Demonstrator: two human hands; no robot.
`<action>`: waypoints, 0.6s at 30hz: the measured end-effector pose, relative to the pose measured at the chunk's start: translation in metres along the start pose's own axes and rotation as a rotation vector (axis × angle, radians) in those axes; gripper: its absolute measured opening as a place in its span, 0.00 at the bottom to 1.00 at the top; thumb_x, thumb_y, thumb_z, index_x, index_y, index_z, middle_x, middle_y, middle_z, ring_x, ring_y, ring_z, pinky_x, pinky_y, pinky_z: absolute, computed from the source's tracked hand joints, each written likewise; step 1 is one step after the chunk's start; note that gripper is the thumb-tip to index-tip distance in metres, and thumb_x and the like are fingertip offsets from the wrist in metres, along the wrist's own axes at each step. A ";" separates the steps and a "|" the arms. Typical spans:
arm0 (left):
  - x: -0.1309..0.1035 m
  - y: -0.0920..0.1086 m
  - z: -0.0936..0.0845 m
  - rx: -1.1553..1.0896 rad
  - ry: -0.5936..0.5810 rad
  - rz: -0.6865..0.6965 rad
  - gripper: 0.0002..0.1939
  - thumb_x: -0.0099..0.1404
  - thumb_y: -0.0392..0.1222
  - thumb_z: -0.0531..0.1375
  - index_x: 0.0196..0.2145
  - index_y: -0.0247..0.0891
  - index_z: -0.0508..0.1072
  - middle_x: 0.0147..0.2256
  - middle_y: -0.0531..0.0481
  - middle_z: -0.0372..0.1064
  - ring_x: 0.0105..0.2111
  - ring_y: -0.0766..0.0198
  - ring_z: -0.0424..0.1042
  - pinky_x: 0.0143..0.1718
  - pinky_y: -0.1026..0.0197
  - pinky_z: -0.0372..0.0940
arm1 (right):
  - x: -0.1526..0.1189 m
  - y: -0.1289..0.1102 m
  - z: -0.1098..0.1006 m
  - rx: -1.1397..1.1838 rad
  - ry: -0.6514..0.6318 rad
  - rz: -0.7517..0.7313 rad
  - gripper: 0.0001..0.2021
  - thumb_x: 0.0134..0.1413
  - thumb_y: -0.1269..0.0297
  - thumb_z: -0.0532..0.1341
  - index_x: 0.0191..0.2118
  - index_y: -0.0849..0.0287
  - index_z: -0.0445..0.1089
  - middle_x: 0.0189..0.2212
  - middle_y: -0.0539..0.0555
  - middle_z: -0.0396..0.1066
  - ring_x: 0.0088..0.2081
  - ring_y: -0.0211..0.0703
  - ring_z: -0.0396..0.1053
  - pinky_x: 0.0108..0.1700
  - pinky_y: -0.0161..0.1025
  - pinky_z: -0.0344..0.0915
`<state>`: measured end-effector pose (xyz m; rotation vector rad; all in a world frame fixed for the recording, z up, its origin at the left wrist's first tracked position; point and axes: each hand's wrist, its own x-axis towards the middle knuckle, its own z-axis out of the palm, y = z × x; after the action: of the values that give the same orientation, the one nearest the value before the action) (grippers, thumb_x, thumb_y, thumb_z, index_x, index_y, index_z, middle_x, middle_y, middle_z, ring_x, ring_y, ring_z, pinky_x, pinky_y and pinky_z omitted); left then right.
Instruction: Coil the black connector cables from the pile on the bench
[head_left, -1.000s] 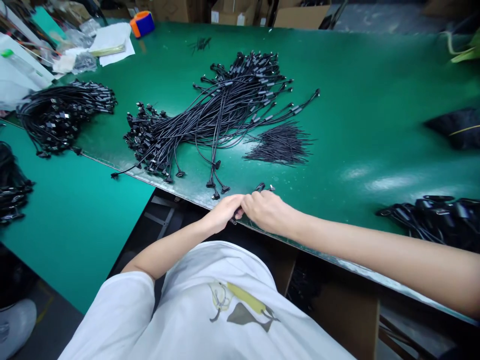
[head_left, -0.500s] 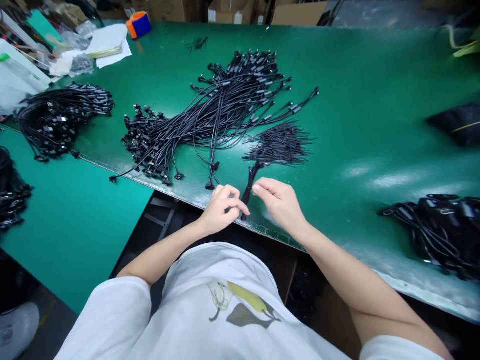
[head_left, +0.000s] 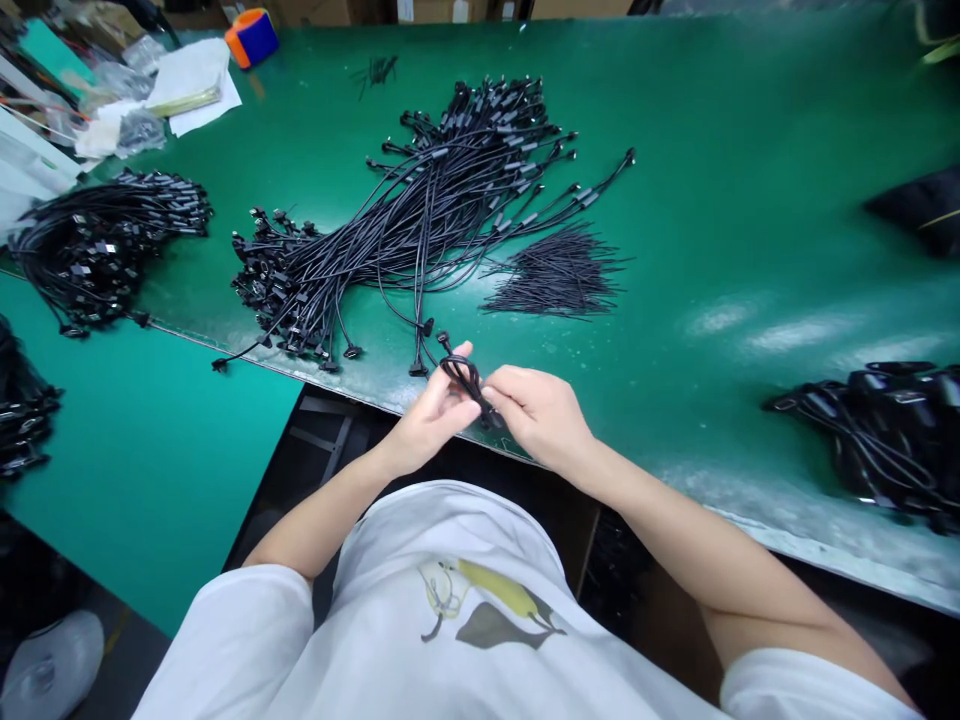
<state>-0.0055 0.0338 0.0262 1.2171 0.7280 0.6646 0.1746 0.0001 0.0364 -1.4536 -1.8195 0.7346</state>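
Note:
A coiled black cable [head_left: 463, 374] is held between my two hands, near the front edge of the green table [head_left: 720, 200]. My left hand [head_left: 433, 418] grips it from the left, fingers and thumb around the coil. From the right, my right hand [head_left: 536, 408] pinches the same coil with thumb and forefinger. Just beyond the hands lies a heap of short black ties [head_left: 559, 272]. A large pile of loose black cables [head_left: 420, 215] spreads behind and to the left, a few plug ends hanging close to my left hand.
More black cables [head_left: 105, 245] lie at the left, and bundled cables [head_left: 885, 440] at the right. An orange and blue tape roll [head_left: 252, 38] and papers [head_left: 196, 85] sit at the back left. A dark bag [head_left: 922, 210] lies at the far right.
The bundle that stood on the table between my hands is now lifted in them and turned. My left hand has closed on it, and my right hand has moved in to pinch it.

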 end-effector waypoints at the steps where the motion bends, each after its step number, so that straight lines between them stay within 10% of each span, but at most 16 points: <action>1: 0.000 0.000 0.001 0.073 0.019 -0.004 0.32 0.62 0.50 0.63 0.62 0.41 0.64 0.57 0.42 0.64 0.53 0.56 0.65 0.58 0.54 0.59 | -0.001 0.001 0.003 -0.022 0.009 -0.017 0.17 0.62 0.61 0.52 0.24 0.60 0.64 0.23 0.50 0.63 0.27 0.36 0.58 0.33 0.34 0.53; 5: 0.002 0.009 0.001 0.299 -0.112 -0.065 0.29 0.62 0.45 0.63 0.60 0.39 0.66 0.59 0.40 0.63 0.63 0.51 0.57 0.65 0.51 0.48 | -0.005 0.005 0.010 0.256 -0.176 0.128 0.18 0.63 0.55 0.52 0.25 0.60 0.63 0.25 0.50 0.67 0.28 0.36 0.62 0.33 0.34 0.56; 9: 0.002 0.010 -0.003 0.163 -0.269 -0.189 0.31 0.63 0.47 0.62 0.61 0.36 0.63 0.35 0.48 0.69 0.39 0.61 0.70 0.50 0.55 0.63 | -0.008 0.004 0.002 0.458 -0.352 0.198 0.22 0.64 0.49 0.52 0.25 0.61 0.66 0.23 0.51 0.69 0.29 0.38 0.66 0.37 0.35 0.61; 14: 0.000 0.003 0.001 -0.284 -0.197 -0.291 0.33 0.64 0.53 0.60 0.62 0.36 0.61 0.24 0.60 0.51 0.20 0.73 0.48 0.22 0.67 0.51 | -0.006 0.004 -0.013 -0.109 0.314 -0.024 0.15 0.63 0.52 0.56 0.34 0.59 0.70 0.33 0.57 0.71 0.34 0.42 0.65 0.38 0.39 0.62; 18: 0.001 0.005 0.004 -0.350 -0.221 -0.301 0.30 0.63 0.51 0.62 0.59 0.35 0.65 0.25 0.57 0.55 0.22 0.73 0.53 0.24 0.66 0.54 | -0.001 0.009 -0.018 -0.165 0.291 -0.170 0.09 0.64 0.59 0.57 0.42 0.58 0.70 0.38 0.57 0.72 0.38 0.43 0.68 0.40 0.40 0.66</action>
<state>-0.0022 0.0340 0.0312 0.8215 0.5656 0.3793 0.1940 0.0014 0.0399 -1.4041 -1.7795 0.2779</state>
